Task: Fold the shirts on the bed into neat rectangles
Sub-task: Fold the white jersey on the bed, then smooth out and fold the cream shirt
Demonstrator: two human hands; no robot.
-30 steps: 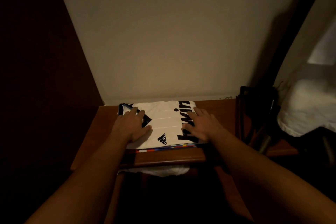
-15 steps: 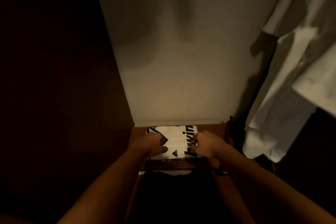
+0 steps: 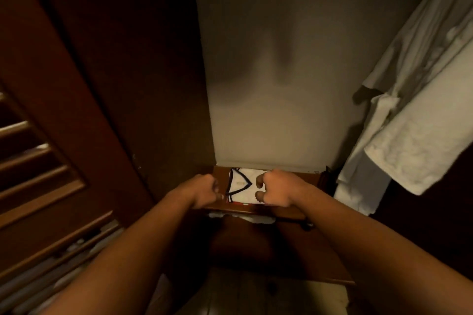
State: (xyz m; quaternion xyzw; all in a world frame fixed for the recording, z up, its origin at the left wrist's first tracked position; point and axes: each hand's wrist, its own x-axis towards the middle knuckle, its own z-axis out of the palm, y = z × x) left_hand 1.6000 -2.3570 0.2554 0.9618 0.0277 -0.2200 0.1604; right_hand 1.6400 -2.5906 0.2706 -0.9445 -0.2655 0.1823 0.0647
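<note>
- near us, our left hand (image 3: 204, 190) curls at the left edge of the folded white jersey with dark v-neck trim (image 3: 244, 186); whether it pinches cloth we cannot tell.
- our right hand (image 3: 277, 190) curls its fingers onto the jersey's right side, seemingly gripping it.
- the jersey lies on the brown wooden shelf (image 3: 302, 179), atop other folded cloth; we judge it light, soft and slippery, best held under both side edges.
- beyond, the pale back wall (image 3: 268, 84) stops it; dark wooden side panel (image 3: 143, 84) left, hanging white towelling robe (image 3: 409, 123) right, so room is tight.
</note>
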